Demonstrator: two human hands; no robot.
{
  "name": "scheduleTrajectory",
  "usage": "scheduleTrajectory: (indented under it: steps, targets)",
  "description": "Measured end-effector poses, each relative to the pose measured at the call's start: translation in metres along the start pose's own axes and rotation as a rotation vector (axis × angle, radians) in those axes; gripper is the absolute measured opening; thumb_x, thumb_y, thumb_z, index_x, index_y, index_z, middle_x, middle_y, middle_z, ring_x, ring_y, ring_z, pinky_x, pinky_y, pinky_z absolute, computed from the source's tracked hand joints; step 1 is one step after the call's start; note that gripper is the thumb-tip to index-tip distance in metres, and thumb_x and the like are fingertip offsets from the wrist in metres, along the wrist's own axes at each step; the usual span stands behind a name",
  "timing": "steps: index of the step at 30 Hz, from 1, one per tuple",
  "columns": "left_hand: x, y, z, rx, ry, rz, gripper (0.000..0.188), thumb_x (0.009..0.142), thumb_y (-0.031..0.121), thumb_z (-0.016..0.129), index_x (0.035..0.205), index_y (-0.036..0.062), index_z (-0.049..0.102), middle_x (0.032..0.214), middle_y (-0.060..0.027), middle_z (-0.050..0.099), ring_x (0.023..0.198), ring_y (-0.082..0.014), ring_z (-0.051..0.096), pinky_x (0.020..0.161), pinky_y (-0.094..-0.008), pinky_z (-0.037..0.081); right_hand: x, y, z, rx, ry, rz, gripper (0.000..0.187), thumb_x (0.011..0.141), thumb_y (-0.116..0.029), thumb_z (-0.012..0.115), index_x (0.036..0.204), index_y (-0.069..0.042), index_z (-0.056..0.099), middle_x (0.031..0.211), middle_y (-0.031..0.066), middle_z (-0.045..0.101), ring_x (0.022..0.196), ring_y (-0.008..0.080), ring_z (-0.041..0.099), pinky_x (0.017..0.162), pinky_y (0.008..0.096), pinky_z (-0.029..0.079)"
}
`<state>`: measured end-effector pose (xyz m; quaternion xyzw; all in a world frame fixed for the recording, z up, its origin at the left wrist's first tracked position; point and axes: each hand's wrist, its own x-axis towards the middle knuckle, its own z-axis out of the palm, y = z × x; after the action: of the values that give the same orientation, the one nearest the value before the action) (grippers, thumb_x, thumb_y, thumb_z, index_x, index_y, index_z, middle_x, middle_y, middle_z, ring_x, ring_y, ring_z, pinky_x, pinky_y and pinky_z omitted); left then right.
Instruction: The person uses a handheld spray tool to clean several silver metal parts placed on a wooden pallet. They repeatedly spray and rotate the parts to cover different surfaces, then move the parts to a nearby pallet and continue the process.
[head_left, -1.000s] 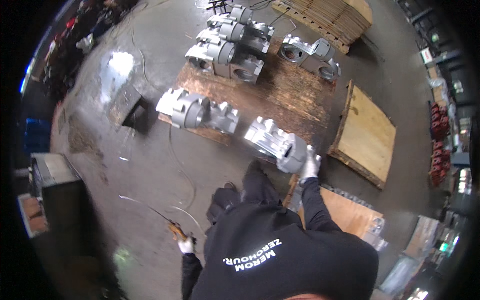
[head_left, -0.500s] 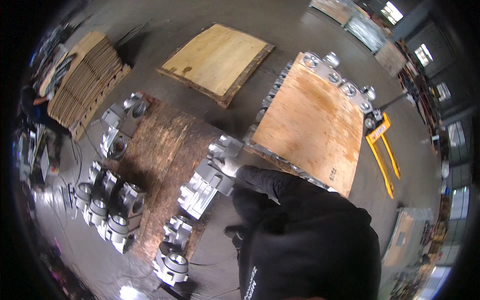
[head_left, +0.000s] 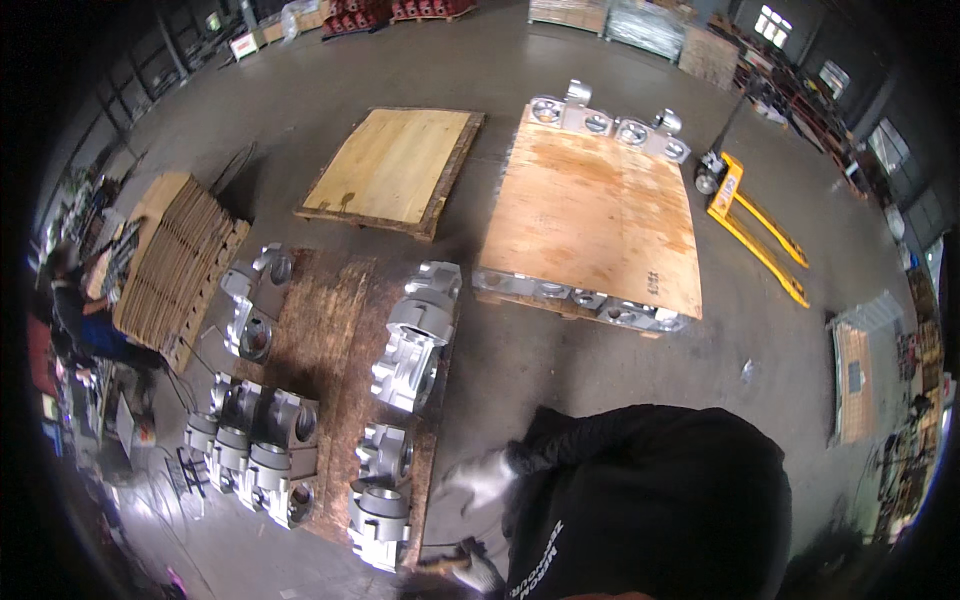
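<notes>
Head view, looking down on a concrete workshop floor point(head_left: 560, 380). Left hand point(head_left: 478, 478) in a pale glove is blurred, just right of the dark pallet's near end; whether it is open or closed cannot be told, and nothing is seen in it. Right hand point(head_left: 470, 570), also gloved, sits at the lower edge, closed around a brown handle point(head_left: 440, 563); the rest of that tool is not visible.

Nearest workpiece: a grey metal casting point(head_left: 380, 505) at the near right corner of the dark wooden pallet point(head_left: 330, 350). A longer row of castings point(head_left: 415, 335) runs along the pallet's right edge; more castings point(head_left: 255, 440) crowd its left edge, overhanging toward the floor.

Open room: a bare floor lane runs between the dark pallet and the large plywood board point(head_left: 590, 215), which lies on top of further castings visible along its near and far edges. A second plywood pallet point(head_left: 395, 165) lies apart, farther out. A yellow pallet truck point(head_left: 755, 225) stands right of the large board, forks pointing along the floor.

Packaging: a leaning stack of flat brown sheets point(head_left: 175, 255) at left. Another person point(head_left: 75, 310) crouches beside it.
</notes>
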<state>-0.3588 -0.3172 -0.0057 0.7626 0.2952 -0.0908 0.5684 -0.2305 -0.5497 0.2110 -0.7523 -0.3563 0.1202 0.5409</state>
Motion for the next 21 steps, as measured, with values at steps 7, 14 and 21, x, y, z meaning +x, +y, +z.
scheduleTrajectory:
  steps: [7,14,21]
  targets:
    - [0.034,0.014,0.019,0.37,-0.208,0.663,0.021,0.094,0.018,0.049,0.109,0.0039,0.05,0.115,-0.0078,0.059,0.111,-0.0137,0.052,0.098,-0.0381,0.039,-0.039,-0.012,0.048,-0.425,0.236,0.019,0.034,0.089,-0.037,0.064,0.097,-0.004,0.06,0.074,0.0107,0.055,0.062,0.0227,0.054,0.056,0.0375,0.046]
    - [0.002,0.092,0.102,1.102,-0.352,1.154,0.037,0.088,0.025,0.058,0.117,0.0031,0.056,0.109,-0.0133,0.061,0.095,-0.0257,0.061,0.082,-0.0416,0.052,-0.126,-0.034,0.008,-0.229,0.645,0.012,0.035,0.092,-0.031,0.063,0.113,-0.003,0.061,0.093,0.0147,0.065,0.085,0.026,0.063,0.075,0.0383,0.049]
    - [-0.159,0.189,0.09,0.881,-0.674,0.714,0.055,0.079,0.034,0.069,0.122,0.0046,0.053,0.117,-0.0197,0.061,0.107,-0.0339,0.06,0.088,-0.0434,0.05,-0.167,-0.028,0.046,-0.122,0.791,0.178,0.035,0.092,-0.02,0.061,0.122,-0.003,0.053,0.108,0.0195,0.065,0.095,0.0349,0.065,0.083,0.0404,0.052]
